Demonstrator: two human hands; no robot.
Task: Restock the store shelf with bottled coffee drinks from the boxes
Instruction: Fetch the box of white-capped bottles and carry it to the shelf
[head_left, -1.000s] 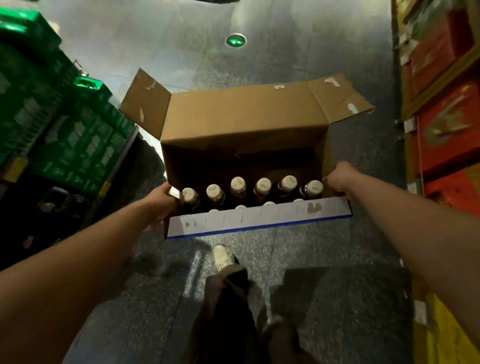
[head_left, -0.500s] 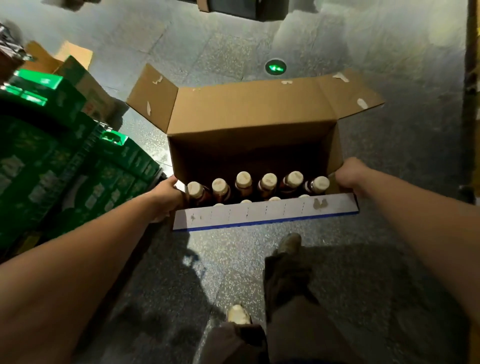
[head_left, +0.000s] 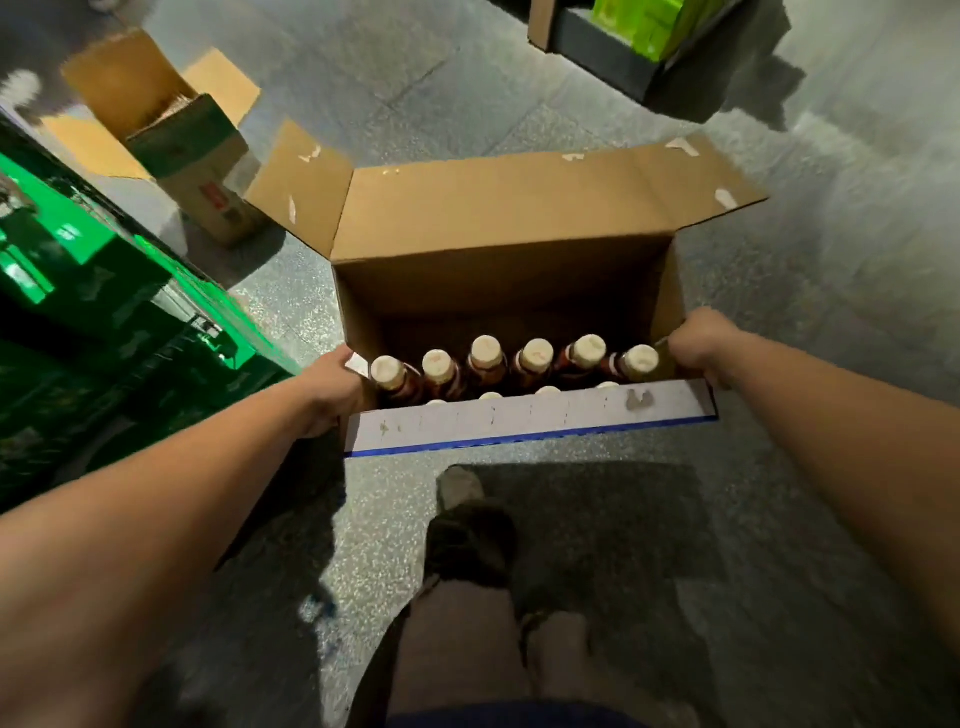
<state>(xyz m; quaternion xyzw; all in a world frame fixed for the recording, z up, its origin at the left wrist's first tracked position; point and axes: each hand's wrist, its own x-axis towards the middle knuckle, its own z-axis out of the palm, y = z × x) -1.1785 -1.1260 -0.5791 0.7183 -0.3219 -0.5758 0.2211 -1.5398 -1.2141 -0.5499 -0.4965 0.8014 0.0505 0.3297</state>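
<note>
I have the open corrugated cardboard box carried out in front of me above the speckled floor, my left hand clenched on its left end wall and my right hand clenched on the right. No shelf is in view, so I judge the restocking proper hasn't begun. The bottles, brown with pale round caps, stand upright in rows against the near wall; its flaps are splayed open, with torn tape scraps.
</note>
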